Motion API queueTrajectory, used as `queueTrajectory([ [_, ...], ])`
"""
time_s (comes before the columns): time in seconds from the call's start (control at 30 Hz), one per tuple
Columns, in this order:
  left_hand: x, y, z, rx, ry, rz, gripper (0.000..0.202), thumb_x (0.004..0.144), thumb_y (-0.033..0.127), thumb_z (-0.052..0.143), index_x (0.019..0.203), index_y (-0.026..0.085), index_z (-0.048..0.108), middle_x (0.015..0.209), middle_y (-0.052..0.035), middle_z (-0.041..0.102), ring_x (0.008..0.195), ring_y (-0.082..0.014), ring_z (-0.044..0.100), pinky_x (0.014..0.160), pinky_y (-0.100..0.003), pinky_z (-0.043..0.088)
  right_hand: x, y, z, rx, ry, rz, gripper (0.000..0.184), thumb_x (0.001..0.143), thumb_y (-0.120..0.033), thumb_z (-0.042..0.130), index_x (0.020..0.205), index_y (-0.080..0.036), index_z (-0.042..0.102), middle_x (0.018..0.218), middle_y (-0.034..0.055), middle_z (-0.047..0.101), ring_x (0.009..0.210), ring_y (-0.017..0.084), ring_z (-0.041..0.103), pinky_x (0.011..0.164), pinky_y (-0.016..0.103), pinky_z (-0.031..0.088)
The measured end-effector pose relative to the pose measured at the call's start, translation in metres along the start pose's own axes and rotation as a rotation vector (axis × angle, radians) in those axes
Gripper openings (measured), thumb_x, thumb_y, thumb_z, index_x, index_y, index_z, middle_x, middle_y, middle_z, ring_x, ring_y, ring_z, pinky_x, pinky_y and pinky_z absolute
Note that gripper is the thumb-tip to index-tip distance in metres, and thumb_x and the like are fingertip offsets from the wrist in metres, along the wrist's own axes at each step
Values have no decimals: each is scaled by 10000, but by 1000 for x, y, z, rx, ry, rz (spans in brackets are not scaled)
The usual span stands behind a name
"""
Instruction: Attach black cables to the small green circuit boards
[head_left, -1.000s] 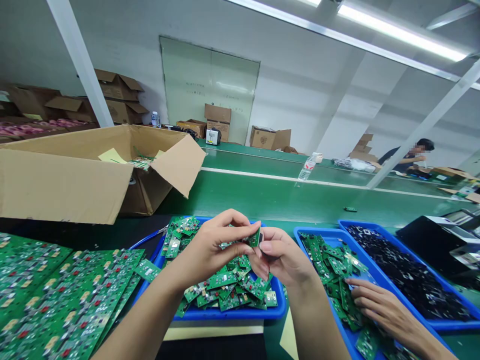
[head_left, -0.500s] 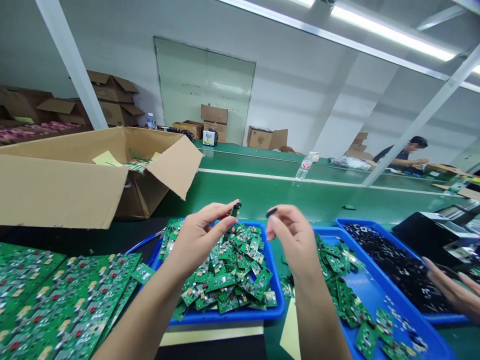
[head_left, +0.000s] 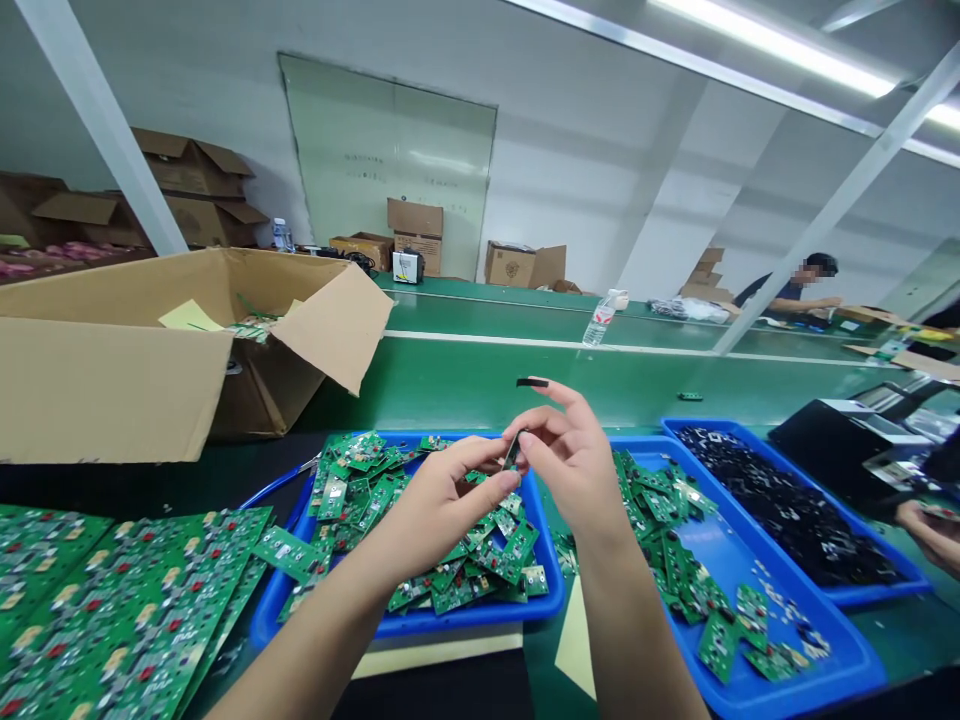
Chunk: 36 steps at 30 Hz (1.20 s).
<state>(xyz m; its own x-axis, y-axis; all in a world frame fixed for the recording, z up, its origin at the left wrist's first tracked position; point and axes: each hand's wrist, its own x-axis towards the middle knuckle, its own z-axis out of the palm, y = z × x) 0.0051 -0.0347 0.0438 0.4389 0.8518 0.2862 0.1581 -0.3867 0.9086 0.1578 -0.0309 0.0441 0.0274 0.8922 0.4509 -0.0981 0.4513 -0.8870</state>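
Over the middle blue tray (head_left: pixel 559 590), both my hands meet on one small, narrow circuit board (head_left: pixel 513 452), held tilted and nearly edge-on. My left hand (head_left: pixel 442 500) pinches its lower end between thumb and fingers. The thumb and a bent finger of my right hand (head_left: pixel 574 460) close on its upper end. At the tip of my raised right finger is a thin black strip (head_left: pixel 532 382); how it stays there is hidden. Loose green circuit boards (head_left: pixel 450 590) fill the tray below.
Left lie large board panels (head_left: pixel 135 610) and an open carton (head_left: pixel 112 380). Blue-handled pliers (head_left: pixel 281 485) touch the tray area. To the right are a second blue tray (head_left: pixel 750 530) with boards and another tray (head_left: pixel 885 595) of black parts. A co-worker's hand (head_left: pixel 930 535) is far right.
My hands have come together, and my right fingers now grip the board too. The black strip has gone from a right-hand pinch to a raised fingertip. The co-worker's hand has moved away from the black parts.
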Motion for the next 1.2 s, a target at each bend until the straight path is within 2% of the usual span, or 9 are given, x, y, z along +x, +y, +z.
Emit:
queueTrajectory([
  [0.1,-2,-3,0,51,-92,-68,489,858,378,598,1320,230,530,1266,-108,597,1138,-237,588,889,-361,555,11,0,-31,-269,31,10,443,764,-145,499,1196,-211,424,735,-39,614,582,108,550,572,245,485],
  [0.2,-5,-4,-7,172,-174,-73,550,879,423,568,1393,272,444,1384,-103,517,1219,-243,551,951,-377,535,18,6,-78,-782,1,254,527,796,-91,445,1308,-191,375,818,-22,619,661,111,576,652,241,498],
  [0.33,-8,-6,-18,306,-238,-1,517,878,442,570,1372,322,475,1425,-82,490,1151,-260,611,866,-336,578,15,24,-135,-1060,132,474,466,831,-46,471,1292,-113,450,849,32,644,722,144,603,755,298,497],
  [0.5,-7,-6,-24,345,-251,101,494,855,400,613,1337,342,517,1353,-64,568,1034,-256,674,693,-267,605,3,44,-168,-1274,254,668,294,929,-298,557,1183,-151,556,1097,77,621,952,197,621,854,410,512],
  [0.63,-8,-8,-29,341,-228,156,471,853,414,616,1312,344,543,1333,-59,586,1034,-254,672,765,-296,597,-8,44,-170,-1345,245,654,352,919,-261,559,1252,-154,521,1252,113,564,1074,230,585,922,434,477],
  [0.73,-9,-9,-33,377,-232,139,471,850,441,615,1308,359,543,1345,-49,575,1076,-262,654,793,-305,594,-20,40,-158,-1366,204,586,348,923,-180,457,1258,-122,531,1313,156,531,1101,232,570,932,368,446],
  [0.87,-10,-3,-35,379,-236,147,447,842,454,620,1277,362,573,1321,-32,595,1081,-265,653,767,-278,602,-43,45,-127,-1315,-32,556,244,924,-230,443,935,-165,677,959,58,692,862,165,630,791,270,478],
  [0.97,-14,5,-35,407,-245,172,442,842,485,605,1268,369,583,1309,-20,607,1076,-268,658,707,-252,611,-55,56,-109,-1341,-141,618,180,922,-252,529,850,-149,658,857,32,682,802,147,632,789,305,498],
  [1.2,-53,10,-55,600,-197,322,484,870,489,557,1345,423,489,1342,53,575,1231,-262,555,903,-302,564,-54,68,-103,-1502,-208,800,217,938,-333,548,1019,-148,628,1039,59,652,929,173,633,843,384,529],
])
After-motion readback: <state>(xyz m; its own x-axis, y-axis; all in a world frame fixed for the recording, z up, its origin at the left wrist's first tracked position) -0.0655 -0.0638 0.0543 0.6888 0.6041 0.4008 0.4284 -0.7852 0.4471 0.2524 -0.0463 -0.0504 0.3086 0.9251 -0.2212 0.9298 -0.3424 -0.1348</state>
